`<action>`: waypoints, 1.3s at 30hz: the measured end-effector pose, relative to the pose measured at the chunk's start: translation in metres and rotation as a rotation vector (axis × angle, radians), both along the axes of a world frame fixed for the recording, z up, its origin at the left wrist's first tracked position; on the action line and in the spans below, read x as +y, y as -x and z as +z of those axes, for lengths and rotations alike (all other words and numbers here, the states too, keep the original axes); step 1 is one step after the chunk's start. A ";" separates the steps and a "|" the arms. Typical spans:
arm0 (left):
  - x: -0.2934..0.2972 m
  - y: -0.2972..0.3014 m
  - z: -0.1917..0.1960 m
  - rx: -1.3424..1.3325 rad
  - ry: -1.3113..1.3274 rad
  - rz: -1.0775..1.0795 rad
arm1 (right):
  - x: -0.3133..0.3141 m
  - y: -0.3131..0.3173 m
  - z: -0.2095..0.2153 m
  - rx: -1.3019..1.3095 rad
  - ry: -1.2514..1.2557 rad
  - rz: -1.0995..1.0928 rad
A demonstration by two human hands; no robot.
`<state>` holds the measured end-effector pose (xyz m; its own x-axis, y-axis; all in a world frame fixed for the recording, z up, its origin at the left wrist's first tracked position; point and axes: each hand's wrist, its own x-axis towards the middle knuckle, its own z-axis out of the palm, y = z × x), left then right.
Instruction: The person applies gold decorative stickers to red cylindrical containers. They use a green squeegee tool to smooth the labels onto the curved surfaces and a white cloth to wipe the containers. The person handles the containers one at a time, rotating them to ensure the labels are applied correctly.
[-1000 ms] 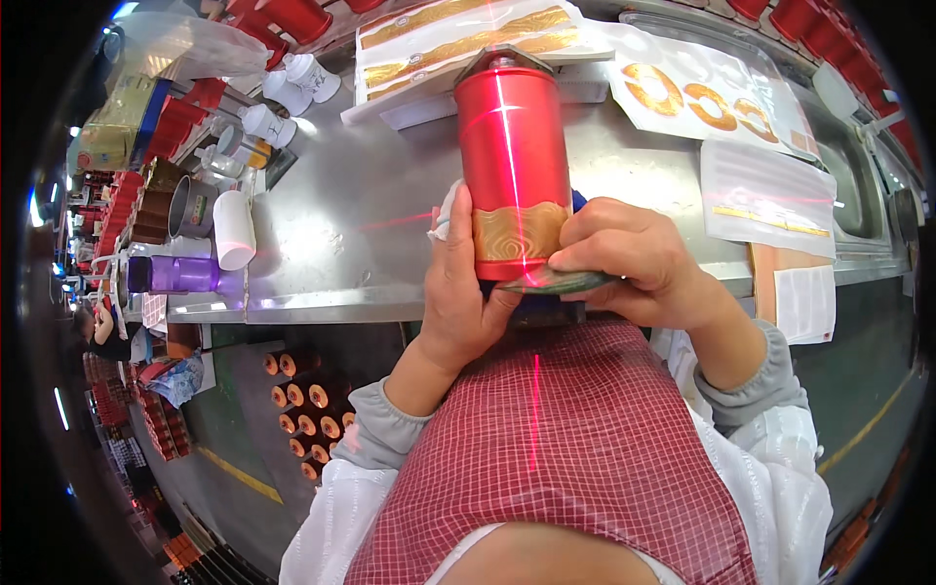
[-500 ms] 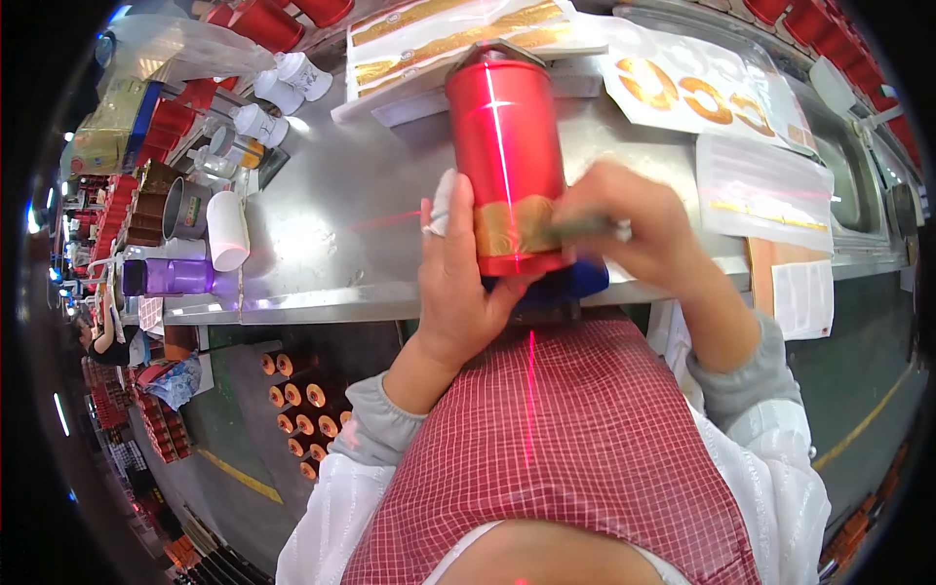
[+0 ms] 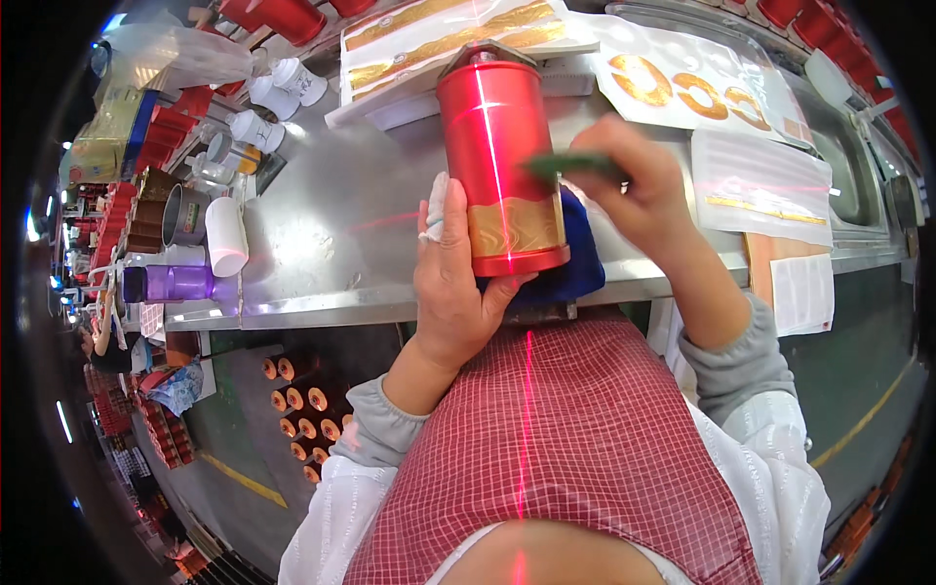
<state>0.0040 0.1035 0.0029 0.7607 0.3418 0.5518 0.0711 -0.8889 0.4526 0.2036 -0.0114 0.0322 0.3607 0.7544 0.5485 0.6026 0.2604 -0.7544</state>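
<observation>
A glossy red cylinder lies tilted in front of me, with a dark angular piece at its far end and a band of patterned gold foil around its near end. My left hand grips its left side, fingers along the wall and thumb by the near rim; one fingertip wears a white cover. In my right hand is a dark green tool, its tip blurred over the cylinder's right side above the foil. A blue cloth lies under the cylinder. A thin red light line runs down the cylinder.
Gold-patterned sheets lie at the back of the metal table, and a sheet with curved gold pieces is to their right. White jars, a white roll and a purple bottle stand left. A sink is at right.
My right hand has moved up with the green tool, from the gold foil band to the red wall above it. My left hand and the cylinder have barely shifted.
</observation>
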 end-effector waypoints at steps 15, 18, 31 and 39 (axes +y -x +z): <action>0.002 0.001 -0.006 -0.014 0.092 -0.002 | 0.008 -0.002 0.001 0.010 0.003 -0.135; -0.004 0.003 -0.005 -0.020 0.367 -0.030 | -0.014 0.026 0.014 -0.069 -0.049 0.347; 0.001 0.003 -0.004 0.004 0.160 -0.019 | 0.002 0.014 0.002 -0.126 -0.121 0.092; -0.003 0.005 0.001 0.075 0.161 -0.013 | -0.008 0.021 -0.001 -0.173 -0.091 0.182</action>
